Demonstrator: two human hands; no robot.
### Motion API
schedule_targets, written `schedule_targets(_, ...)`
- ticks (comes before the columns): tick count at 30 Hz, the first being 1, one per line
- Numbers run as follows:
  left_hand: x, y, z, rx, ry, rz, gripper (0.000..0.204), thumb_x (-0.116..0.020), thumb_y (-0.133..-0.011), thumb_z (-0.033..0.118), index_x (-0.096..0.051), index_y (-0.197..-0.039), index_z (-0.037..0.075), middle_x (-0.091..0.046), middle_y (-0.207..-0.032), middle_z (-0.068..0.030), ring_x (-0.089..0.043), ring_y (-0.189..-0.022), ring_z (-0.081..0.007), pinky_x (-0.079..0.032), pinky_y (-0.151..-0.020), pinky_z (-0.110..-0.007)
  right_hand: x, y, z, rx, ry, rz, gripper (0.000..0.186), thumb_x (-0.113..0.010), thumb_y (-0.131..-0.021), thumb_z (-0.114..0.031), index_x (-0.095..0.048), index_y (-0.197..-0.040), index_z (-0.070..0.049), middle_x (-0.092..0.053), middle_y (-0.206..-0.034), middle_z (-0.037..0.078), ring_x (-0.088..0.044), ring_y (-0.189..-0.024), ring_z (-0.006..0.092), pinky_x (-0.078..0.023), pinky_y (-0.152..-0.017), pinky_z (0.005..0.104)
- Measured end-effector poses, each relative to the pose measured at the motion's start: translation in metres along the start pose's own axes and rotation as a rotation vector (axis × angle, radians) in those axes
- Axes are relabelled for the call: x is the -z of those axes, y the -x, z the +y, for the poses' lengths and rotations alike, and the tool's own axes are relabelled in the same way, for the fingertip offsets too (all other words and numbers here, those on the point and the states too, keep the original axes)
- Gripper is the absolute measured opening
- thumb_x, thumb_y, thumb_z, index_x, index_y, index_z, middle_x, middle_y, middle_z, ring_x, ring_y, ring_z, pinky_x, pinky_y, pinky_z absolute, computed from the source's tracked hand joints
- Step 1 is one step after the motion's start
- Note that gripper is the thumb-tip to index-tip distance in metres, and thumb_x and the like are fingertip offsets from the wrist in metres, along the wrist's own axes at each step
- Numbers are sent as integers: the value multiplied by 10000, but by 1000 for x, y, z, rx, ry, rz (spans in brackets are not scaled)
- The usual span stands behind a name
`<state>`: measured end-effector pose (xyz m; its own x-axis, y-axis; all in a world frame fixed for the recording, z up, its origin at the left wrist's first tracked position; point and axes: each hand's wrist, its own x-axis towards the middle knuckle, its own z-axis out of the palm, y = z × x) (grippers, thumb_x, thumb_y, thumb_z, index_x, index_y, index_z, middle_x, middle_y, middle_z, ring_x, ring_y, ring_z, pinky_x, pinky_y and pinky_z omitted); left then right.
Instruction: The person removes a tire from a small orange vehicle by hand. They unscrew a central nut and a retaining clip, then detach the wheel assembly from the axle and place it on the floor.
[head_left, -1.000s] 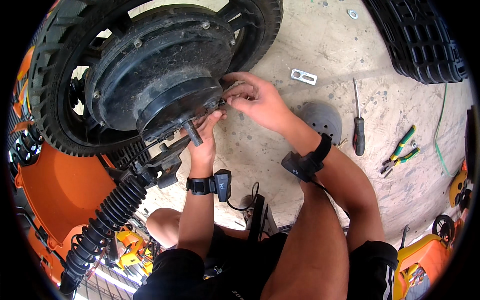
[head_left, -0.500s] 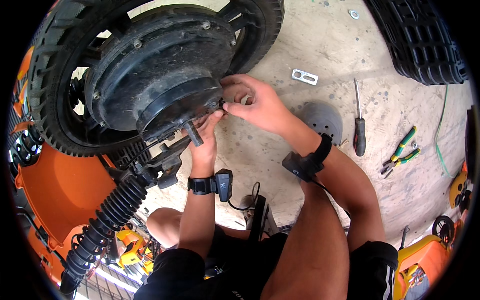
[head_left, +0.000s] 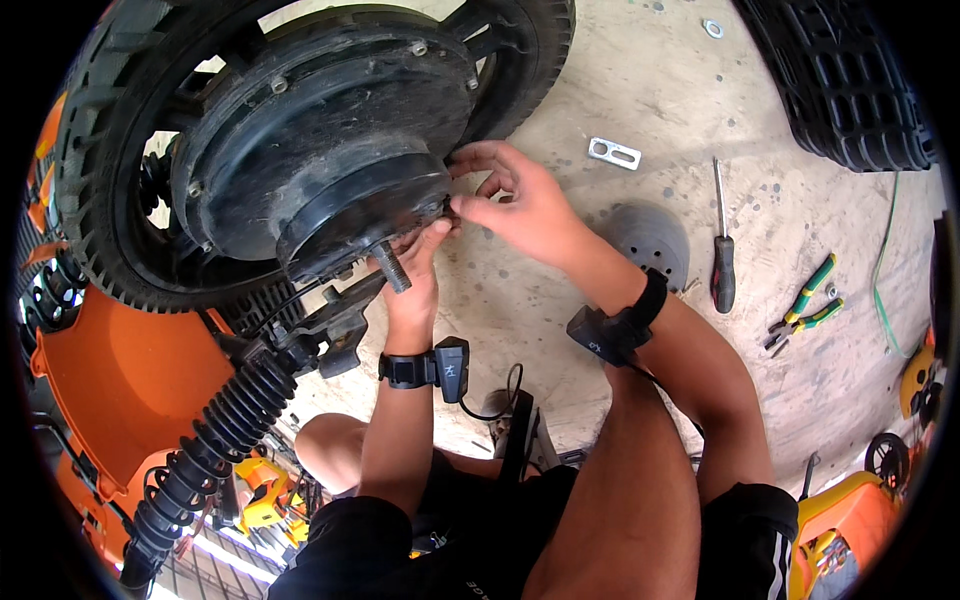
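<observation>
The black wheel [head_left: 100, 225], cut off by the upper edge, fills the upper left; the right hand [head_left: 520, 205] curls at the right rim of the hub [head_left: 325, 125], partly hidden, so I cannot tell what it grips; the left hand [head_left: 418, 280], partly behind the threaded axle [head_left: 392, 270], reaches under that rim, its hold unclear

On my feed, I could pass over the floor [head_left: 660, 100] between the wheel [head_left: 320, 110] and screwdriver [head_left: 724, 270], but the grey clog [head_left: 650, 240] sits in that gap; leftward, the threaded axle [head_left: 393, 268] and shock absorber [head_left: 225, 420] block me.
</observation>
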<state>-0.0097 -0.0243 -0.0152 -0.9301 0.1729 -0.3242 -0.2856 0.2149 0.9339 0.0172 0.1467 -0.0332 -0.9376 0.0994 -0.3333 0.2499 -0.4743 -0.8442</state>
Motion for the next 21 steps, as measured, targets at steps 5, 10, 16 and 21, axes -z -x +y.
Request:
schedule_targets(5,-2,1,4,51,26,2,241,-632,-839,-35,-596,-1078,-23,-656,-988,-140,-650,-860,-227,-562,-746,-349,-2,1,-14,-171,-33,18,336,-629,-866,-119,-531,-1160,11,-633,-936,75,-590,-781,93,-466,-649,244)
schedule_targets(10,-8,3,9,4,40,19,246,-634,-843,-26,-597,-1086,-16,-656,-994,-129,-647,-864,-221,-558,-753,-355,-2,2,-5,-55,-168,-34,346,-633,-863,-123,-530,-1161,21,-640,-976,97,-585,-793,93,-456,-652,236)
schedule_targets(16,-6,2,7,28,14,3,257,-631,-843,-28,-600,-1097,-6,-654,-1005,-119,-643,-875,-206,-557,-759,-358,1,1,-2,1,-87,-50,368,-652,-852,-125,-531,-1165,26,-648,-983,107,-588,-790,105,-463,-680,238)
schedule_targets(21,-4,1,5,35,44,-10,246,-626,-841,-36,-609,-1085,-10,-655,-1006,-118,-643,-873,-206,-555,-770,-358,-1,-2,4,-76,-23,11,395,-669,-846,-140,-527,-1167,42,-663,-906,92,-595,-766,109,-463,-673,243)
